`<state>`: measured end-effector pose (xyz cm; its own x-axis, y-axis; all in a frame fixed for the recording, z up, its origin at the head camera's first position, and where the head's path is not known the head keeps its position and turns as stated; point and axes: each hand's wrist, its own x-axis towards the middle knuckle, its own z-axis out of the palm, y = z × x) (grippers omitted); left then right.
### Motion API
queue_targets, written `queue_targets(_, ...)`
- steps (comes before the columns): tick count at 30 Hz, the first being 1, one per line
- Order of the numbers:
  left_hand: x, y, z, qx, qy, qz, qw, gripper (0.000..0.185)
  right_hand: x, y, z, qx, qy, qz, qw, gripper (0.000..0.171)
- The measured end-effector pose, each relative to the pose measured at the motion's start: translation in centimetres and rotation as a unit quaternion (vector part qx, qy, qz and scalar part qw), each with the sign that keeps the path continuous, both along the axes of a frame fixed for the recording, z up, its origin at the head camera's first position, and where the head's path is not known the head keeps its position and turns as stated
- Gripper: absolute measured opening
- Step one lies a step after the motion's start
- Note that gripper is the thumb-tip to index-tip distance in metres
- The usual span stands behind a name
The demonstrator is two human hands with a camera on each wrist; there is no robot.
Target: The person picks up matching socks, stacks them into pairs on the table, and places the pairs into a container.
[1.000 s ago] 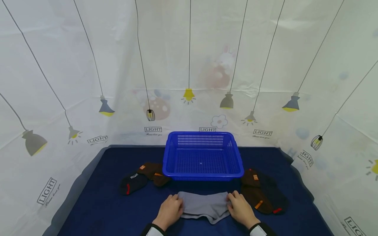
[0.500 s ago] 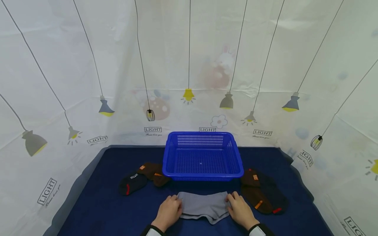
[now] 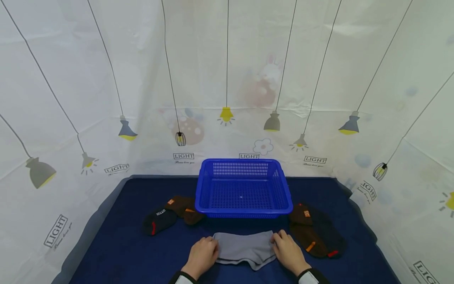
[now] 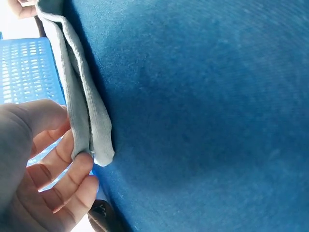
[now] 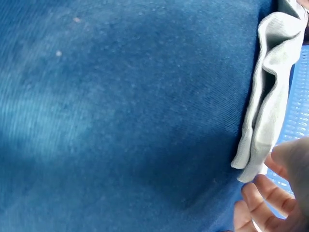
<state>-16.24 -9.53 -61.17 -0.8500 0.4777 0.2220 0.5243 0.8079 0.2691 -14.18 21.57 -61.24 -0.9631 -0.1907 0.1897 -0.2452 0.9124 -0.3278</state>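
A folded grey cloth (image 3: 244, 246) lies flat on the dark blue tabletop (image 3: 120, 248), just in front of a blue plastic basket (image 3: 242, 189). My left hand (image 3: 203, 252) pinches the cloth's left end, and in the left wrist view its thumb and fingers (image 4: 72, 166) close on the layered edge of the cloth (image 4: 79, 96). At the right end, my right hand (image 3: 288, 249) grips the cloth. The right wrist view has its fingers (image 5: 263, 195) curled under the cloth's corner (image 5: 268, 101). The basket holds nothing.
A black sock with red marks (image 3: 159, 220) and brown socks (image 3: 184, 206) lie left of the basket. More brown and black socks (image 3: 313, 232) lie to its right. A white curtain printed with lamps (image 3: 227, 79) encloses the table on three sides.
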Motion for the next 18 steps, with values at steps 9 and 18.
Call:
queue_targets(9, -0.07, -0.1, -0.5, -0.012, -0.005, 0.011, 0.9999, 0.025, -0.11, -0.25, -1.01, 0.003, 0.013, -0.006, 1.0, 0.026)
queue_targets(18, -0.28, -0.13, -0.4, 0.001, 0.083, 0.036, 0.9959, 0.024, -0.06, -0.43, -0.62, 0.016, 0.073, -0.007, 0.997, 0.032)
